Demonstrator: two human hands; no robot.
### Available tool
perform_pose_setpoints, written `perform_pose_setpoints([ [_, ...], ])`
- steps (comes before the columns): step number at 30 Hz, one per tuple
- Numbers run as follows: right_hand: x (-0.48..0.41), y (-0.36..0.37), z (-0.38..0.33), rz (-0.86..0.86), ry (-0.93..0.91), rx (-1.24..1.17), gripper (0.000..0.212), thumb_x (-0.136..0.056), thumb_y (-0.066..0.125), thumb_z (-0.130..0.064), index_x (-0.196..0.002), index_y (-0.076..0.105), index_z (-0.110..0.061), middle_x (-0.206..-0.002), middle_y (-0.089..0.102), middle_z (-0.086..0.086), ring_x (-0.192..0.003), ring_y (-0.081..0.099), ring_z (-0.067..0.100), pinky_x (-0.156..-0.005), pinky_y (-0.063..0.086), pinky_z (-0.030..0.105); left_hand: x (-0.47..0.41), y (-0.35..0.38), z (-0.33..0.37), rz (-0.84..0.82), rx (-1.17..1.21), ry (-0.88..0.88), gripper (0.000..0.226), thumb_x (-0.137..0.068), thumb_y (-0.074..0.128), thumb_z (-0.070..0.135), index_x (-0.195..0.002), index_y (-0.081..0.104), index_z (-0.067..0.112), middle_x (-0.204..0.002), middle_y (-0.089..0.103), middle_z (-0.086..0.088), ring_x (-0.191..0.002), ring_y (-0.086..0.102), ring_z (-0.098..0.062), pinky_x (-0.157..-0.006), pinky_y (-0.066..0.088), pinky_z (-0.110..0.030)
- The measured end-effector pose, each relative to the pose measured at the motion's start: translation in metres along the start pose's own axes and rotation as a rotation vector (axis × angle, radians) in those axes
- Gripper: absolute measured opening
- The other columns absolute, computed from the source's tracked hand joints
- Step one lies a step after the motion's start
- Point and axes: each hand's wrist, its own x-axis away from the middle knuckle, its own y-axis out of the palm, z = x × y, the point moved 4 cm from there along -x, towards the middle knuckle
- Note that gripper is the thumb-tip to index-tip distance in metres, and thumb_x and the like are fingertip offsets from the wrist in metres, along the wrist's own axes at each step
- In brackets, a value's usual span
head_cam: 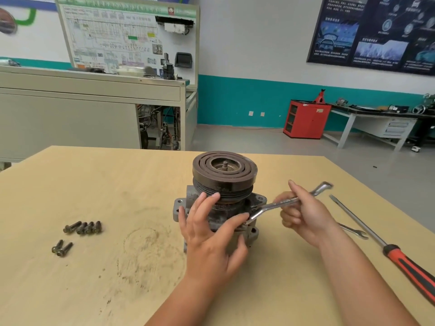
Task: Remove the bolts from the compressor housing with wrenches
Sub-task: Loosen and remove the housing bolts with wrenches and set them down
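Note:
The compressor (223, 175) stands upright on the wooden table (117, 184), its dark grooved pulley on top and the grey housing (180, 209) below. My left hand (209, 234) lies against the front of the housing with fingers spread, the fingertips touching the pulley's lower edge. My right hand (303, 215) grips the middle of a silver offset ring wrench (282, 203). The wrench's lower end sits at the housing by my left thumb; what it sits on is hidden. Several removed dark bolts (82, 227) lie in a row at the left, with two more bolts (61, 248) below them.
A long screwdriver (381, 243) with a red and black handle lies at the right of the table. A small open-end wrench (353, 231) lies beside it, partly hidden by my right wrist. Scuff marks (146, 245) stain the wood left of the compressor. Benches and a red cabinet (306, 120) stand far behind.

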Motion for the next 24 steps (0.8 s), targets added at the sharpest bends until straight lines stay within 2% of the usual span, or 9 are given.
perform_pose_setpoints([
  [2,-0.006,0.002,0.006,-0.007,0.089,-0.165,0.055,-0.094,0.038,-0.045,-0.064,0.071,-0.012,-0.033,0.024,-0.008,-0.033,0.016,0.006,-0.041,0.024,0.020,0.001,0.000,-0.001,-0.006,0.016,-0.011,0.033,-0.073,0.057,0.029,-0.104,0.058,0.038,-0.133,0.033,-0.002,-0.137,0.024,-0.023,-0.110,0.014,-0.060],
  [4,0.008,0.002,0.004,0.003,0.016,-0.294,0.052,-0.085,0.041,-0.050,-0.060,0.069,-0.014,-0.033,0.026,-0.008,-0.035,0.014,0.006,-0.037,0.026,0.017,0.000,0.000,-0.002,-0.013,0.038,-0.033,0.035,-0.073,0.057,0.029,-0.106,0.058,0.039,-0.133,0.032,-0.002,-0.136,0.027,-0.027,-0.109,0.014,-0.062],
  [7,0.050,0.001,0.006,0.059,-0.169,-0.223,0.058,-0.073,0.049,-0.068,-0.060,0.070,-0.015,-0.042,0.045,0.001,-0.036,0.036,0.010,-0.041,0.035,0.017,0.001,-0.001,-0.005,-0.023,0.051,-0.046,0.037,-0.073,0.057,0.029,-0.108,0.058,0.040,-0.134,0.032,-0.002,-0.136,0.028,-0.029,-0.110,0.013,-0.061],
  [9,0.079,0.008,0.010,0.070,-0.229,-0.161,0.069,-0.052,0.065,-0.079,-0.076,0.077,-0.016,-0.059,0.065,0.010,-0.041,0.051,0.014,-0.042,0.034,0.011,0.000,-0.001,-0.004,-0.029,0.055,-0.047,0.037,-0.073,0.057,0.029,-0.108,0.058,0.040,-0.134,0.031,-0.002,-0.136,0.027,-0.029,-0.111,0.013,-0.060],
  [12,0.108,0.020,0.014,0.123,-0.268,0.016,0.094,-0.037,0.066,-0.087,-0.095,0.073,-0.014,-0.083,0.074,0.014,-0.044,0.061,0.022,-0.036,0.029,0.011,0.000,-0.002,-0.004,-0.048,0.055,-0.038,0.037,-0.073,0.058,0.028,-0.108,0.058,0.039,-0.135,0.031,-0.002,-0.135,0.027,-0.031,-0.104,0.021,-0.072],
  [15,0.124,0.034,0.014,0.137,-0.311,0.157,0.097,-0.041,0.057,-0.092,-0.101,0.065,-0.015,-0.088,0.076,0.003,-0.051,0.068,0.027,-0.035,0.029,0.012,-0.001,-0.004,-0.004,-0.055,0.088,-0.033,0.036,-0.074,0.058,0.026,-0.108,0.059,0.037,-0.136,0.029,-0.003,-0.135,0.027,-0.032,-0.094,0.030,-0.075],
  [20,0.117,0.036,0.004,0.193,-0.367,0.269,0.077,-0.056,0.045,-0.092,-0.088,0.076,-0.029,-0.076,0.075,0.003,-0.044,0.064,0.022,-0.035,0.025,0.012,0.000,-0.003,-0.005,-0.056,0.120,-0.046,0.033,-0.074,0.058,0.025,-0.105,0.061,0.036,-0.139,0.026,-0.003,-0.137,0.024,-0.035,-0.095,0.030,-0.074],
  [22,0.095,0.024,-0.001,0.253,-0.343,0.203,0.065,-0.067,0.047,-0.082,-0.081,0.076,-0.025,-0.062,0.071,0.007,-0.038,0.056,0.018,-0.035,0.027,0.012,0.000,-0.003,-0.004,-0.050,0.128,-0.053,0.031,-0.073,0.058,0.025,-0.101,0.061,0.036,-0.139,0.027,-0.003,-0.136,0.023,-0.035,-0.095,0.030,-0.074],
  [24,0.063,0.012,-0.004,0.333,-0.271,0.088,0.049,-0.079,0.053,-0.056,-0.073,0.075,-0.013,-0.051,0.056,0.005,-0.036,0.043,0.008,-0.036,0.028,0.013,-0.001,-0.002,-0.003,-0.042,0.137,-0.060,0.029,-0.073,0.058,0.024,-0.099,0.061,0.036,-0.139,0.026,-0.002,-0.136,0.024,-0.035,-0.095,0.030,-0.074],
])
